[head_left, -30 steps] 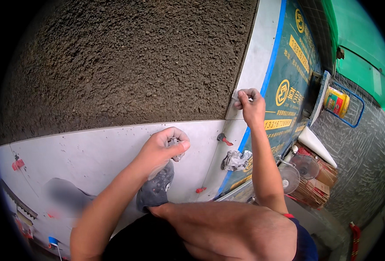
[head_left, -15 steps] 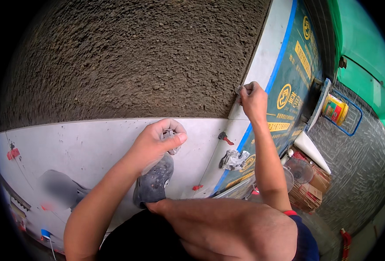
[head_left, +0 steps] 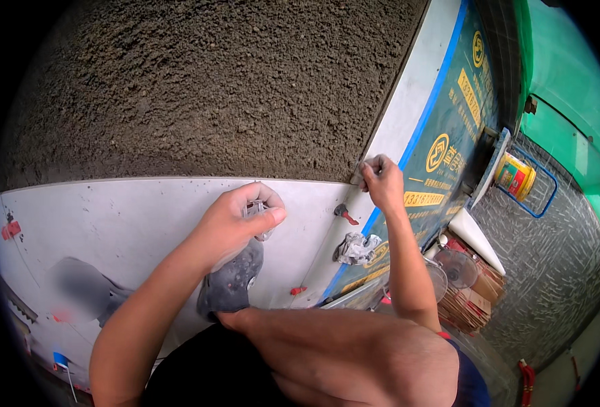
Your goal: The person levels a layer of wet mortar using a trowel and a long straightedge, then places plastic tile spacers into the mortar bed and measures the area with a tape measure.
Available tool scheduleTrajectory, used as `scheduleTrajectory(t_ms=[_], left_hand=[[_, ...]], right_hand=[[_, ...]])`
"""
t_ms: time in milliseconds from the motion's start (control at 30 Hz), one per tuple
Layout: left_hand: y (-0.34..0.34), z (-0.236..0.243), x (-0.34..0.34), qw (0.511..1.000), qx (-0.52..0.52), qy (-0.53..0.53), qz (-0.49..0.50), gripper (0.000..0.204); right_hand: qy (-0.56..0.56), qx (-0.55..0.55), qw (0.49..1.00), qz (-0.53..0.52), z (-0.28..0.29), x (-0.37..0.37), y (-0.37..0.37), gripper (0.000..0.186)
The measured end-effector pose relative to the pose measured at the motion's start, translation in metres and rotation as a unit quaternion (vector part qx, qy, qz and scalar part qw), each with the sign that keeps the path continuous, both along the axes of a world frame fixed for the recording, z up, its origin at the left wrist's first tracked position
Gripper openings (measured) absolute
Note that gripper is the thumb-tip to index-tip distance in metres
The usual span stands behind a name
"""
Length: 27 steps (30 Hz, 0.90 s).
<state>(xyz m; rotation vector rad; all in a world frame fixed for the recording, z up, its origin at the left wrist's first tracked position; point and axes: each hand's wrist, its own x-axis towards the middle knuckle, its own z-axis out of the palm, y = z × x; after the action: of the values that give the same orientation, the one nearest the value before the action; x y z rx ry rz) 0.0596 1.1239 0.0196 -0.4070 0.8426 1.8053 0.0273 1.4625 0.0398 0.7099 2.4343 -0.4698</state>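
My left hand is closed around several small clear plastic pieces above my grey shoe. My right hand pinches a small grey piece, too small to name, at the seam where the pale tiles meet at the corner of the rough mortar bed. Just below it a black and red tile leveler sits on the seam, with a crumpled pale wad beside it.
A green printed cover with blue edging borders the tiles. At right are a blue trolley, yellow bucket, fan, cardboard stack and green sheet. Red levelers stand on the left tiles.
My right hand moved up slightly, then came down along the strip to the tile corner, still pinched. My left hand has shifted slightly up and left, still closed on the plastic pieces.
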Motion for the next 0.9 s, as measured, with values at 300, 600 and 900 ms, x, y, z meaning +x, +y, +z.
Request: scheduleTrajectory(t_ms=[300, 600, 900], left_hand=[[0.001, 0.0, 0.002, 1.0, 0.001, 0.003, 0.003, 0.018], [-0.009, 0.002, -0.007, 1.0, -0.01, 0.027, 0.012, 0.016], [-0.008, -0.001, 0.001, 1.0, 0.003, 0.004, 0.025, 0.016]], right_hand=[[0.104, 0.067, 0.989, 0.074, -0.012, -0.006, -0.005, 0.02], [0.168, 0.144, 0.961, 0.168, -0.022, 0.0, -0.008, 0.019], [0.087, 0.077, 0.992, 0.05, 0.017, -0.006, -0.013, 0.033]])
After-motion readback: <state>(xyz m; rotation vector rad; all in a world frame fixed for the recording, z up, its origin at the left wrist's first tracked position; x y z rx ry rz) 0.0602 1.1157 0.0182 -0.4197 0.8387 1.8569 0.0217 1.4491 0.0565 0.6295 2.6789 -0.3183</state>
